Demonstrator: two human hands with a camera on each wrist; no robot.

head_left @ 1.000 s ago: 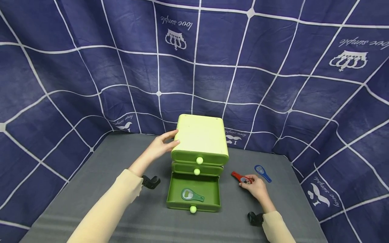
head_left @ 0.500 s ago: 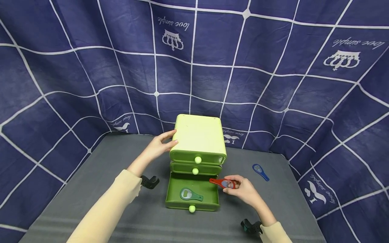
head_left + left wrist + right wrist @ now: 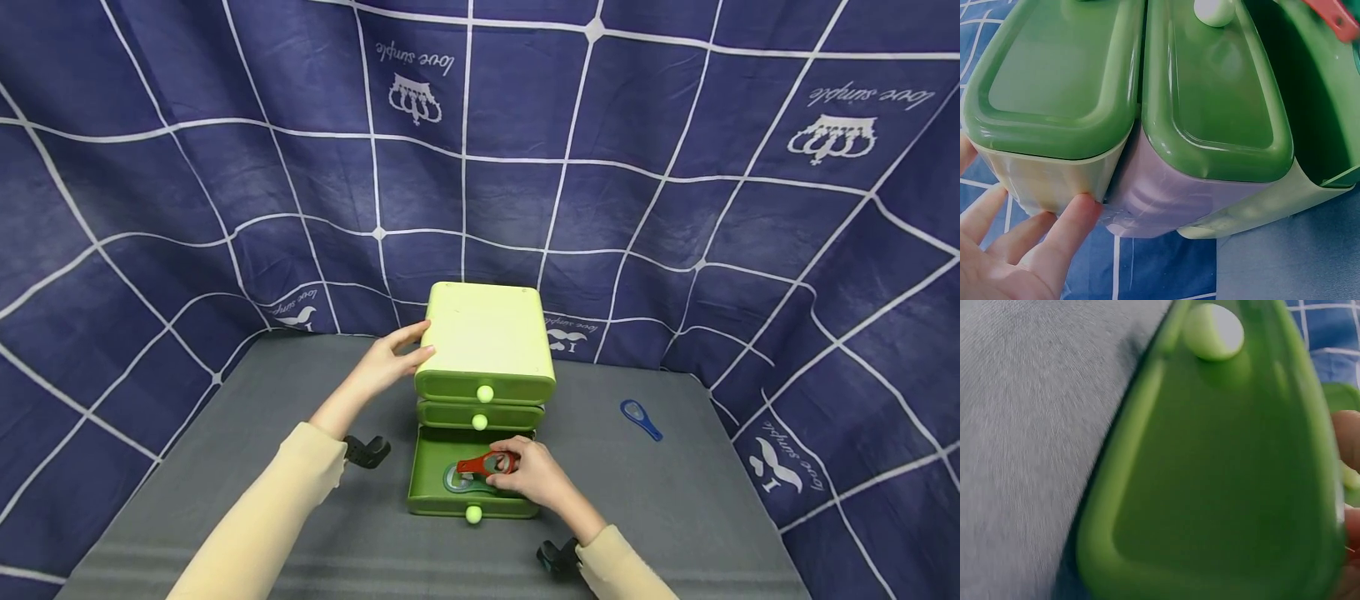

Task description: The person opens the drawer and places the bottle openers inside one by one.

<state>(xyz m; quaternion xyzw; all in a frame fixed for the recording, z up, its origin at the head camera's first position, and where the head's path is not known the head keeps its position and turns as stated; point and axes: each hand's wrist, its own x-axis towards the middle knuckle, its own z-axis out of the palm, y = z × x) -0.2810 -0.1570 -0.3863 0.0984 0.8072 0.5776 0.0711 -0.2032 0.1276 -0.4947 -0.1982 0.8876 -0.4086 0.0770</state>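
A small green drawer cabinet [image 3: 486,329] stands on the grey table with its bottom drawer [image 3: 433,450] pulled out. My left hand [image 3: 381,363] rests against the left side of the top unit; the left wrist view shows the fingertips touching its pale wall [image 3: 1054,181]. With thumb and fingers, my right hand [image 3: 534,477] pinches a red bottle opener [image 3: 478,465] by its wide end, over the open drawer. Beneath it, a dark green bottle opener [image 3: 452,478] lies in the drawer, partly covered. In the right wrist view, the drawer front [image 3: 1210,475] hides most of that hand.
A blue bottle opener [image 3: 641,419] lies on the table to the right of the cabinet. The middle drawer [image 3: 450,413] is closed. A blue curtain [image 3: 510,200] with white lines hangs behind the table [image 3: 315,533].
My right hand has carried the red bottle opener leftward, from the table beside the cabinet to above the open drawer. The left hand has stayed against the cabinet.
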